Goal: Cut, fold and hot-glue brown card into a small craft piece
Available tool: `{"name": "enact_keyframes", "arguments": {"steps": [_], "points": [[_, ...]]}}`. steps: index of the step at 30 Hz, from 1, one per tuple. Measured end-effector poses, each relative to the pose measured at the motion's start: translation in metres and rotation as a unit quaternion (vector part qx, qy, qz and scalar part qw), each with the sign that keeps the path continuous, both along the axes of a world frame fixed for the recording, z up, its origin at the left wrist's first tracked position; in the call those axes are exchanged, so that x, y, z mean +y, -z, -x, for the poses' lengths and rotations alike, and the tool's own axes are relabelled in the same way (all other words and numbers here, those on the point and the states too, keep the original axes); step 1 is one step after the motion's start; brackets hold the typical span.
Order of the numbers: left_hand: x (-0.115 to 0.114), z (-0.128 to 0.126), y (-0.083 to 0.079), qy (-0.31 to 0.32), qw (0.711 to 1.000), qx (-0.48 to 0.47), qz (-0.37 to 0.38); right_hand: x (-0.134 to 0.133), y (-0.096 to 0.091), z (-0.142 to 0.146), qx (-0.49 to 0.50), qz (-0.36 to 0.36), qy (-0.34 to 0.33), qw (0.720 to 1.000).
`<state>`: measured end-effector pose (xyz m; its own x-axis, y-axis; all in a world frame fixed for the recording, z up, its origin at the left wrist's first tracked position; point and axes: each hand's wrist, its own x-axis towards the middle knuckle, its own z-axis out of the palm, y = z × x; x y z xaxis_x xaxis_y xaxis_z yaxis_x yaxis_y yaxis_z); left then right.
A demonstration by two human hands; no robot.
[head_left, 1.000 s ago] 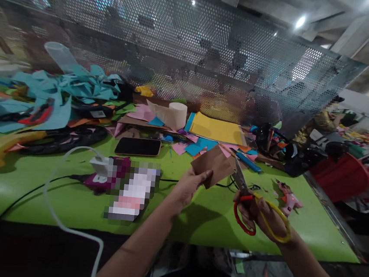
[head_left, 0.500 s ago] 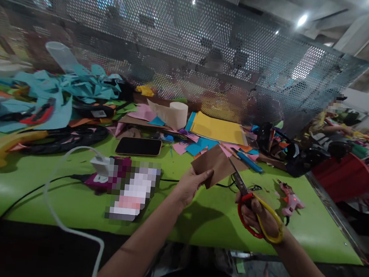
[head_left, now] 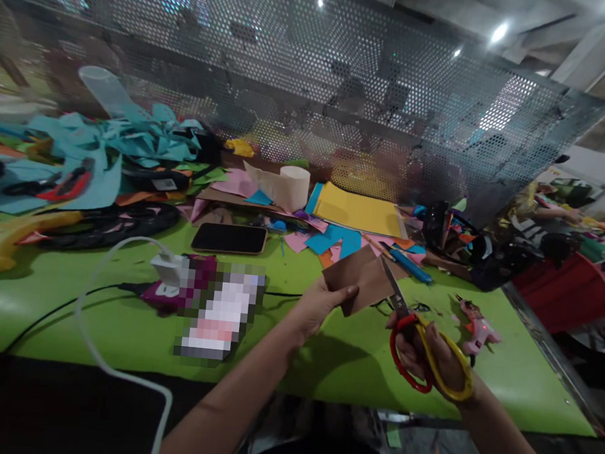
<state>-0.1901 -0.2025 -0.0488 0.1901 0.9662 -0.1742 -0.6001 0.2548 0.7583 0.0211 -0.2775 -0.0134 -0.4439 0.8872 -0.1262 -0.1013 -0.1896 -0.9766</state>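
Note:
My left hand [head_left: 322,302] pinches a piece of brown paper [head_left: 364,279] between thumb and fingers, above the green table [head_left: 125,338]. The paper looks folded or creased down its middle. In my right hand [head_left: 424,349] is a pair of scissors [head_left: 405,319] with one red and one yellow handle loop. The blades point up and away, against the paper's right edge; whether they cut into it I cannot tell. Below both hands a shadow falls on the table.
Right of the scissors lies a pink glue gun [head_left: 478,326]; a yellow one [head_left: 12,238] is far left. A black phone [head_left: 229,238], a purple power strip [head_left: 182,283] with a white charger, yellow sheets [head_left: 358,209], a blue cutter [head_left: 409,264] and teal scraps [head_left: 151,134] also lie about.
The brown paper and my left hand have shifted slightly right and down, and the paper has turned a little. The scissor handles look slightly wider apart.

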Motion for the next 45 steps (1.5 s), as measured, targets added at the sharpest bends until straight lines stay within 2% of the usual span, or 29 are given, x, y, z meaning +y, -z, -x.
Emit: {"name": "enact_keyframes", "arguments": {"steps": [10, 19, 28, 39, 45], "points": [[0.000, 0.000, 0.000, -0.002, 1.000, 0.007, -0.007, 0.001, 0.004, 0.003, -0.051, -0.039, 0.058, 0.996], [0.001, 0.000, 0.004, 0.027, 0.999, 0.020, -0.027, 0.005, 0.002, 0.001, -0.033, -0.018, 0.027, 0.999], [0.000, -0.001, 0.003, 0.027, 0.999, 0.015, -0.017, 0.007, 0.008, 0.000, -0.055, -0.051, 0.047, 0.996], [-0.001, -0.001, 0.005, 0.055, 0.997, 0.046, -0.042, 0.012, 0.005, 0.005, -0.038, -0.018, 0.060, 0.997], [0.000, -0.002, 0.003, 0.050, 0.996, 0.058, -0.036, 0.015, 0.008, 0.005, -0.039, -0.045, 0.071, 0.996]]}}
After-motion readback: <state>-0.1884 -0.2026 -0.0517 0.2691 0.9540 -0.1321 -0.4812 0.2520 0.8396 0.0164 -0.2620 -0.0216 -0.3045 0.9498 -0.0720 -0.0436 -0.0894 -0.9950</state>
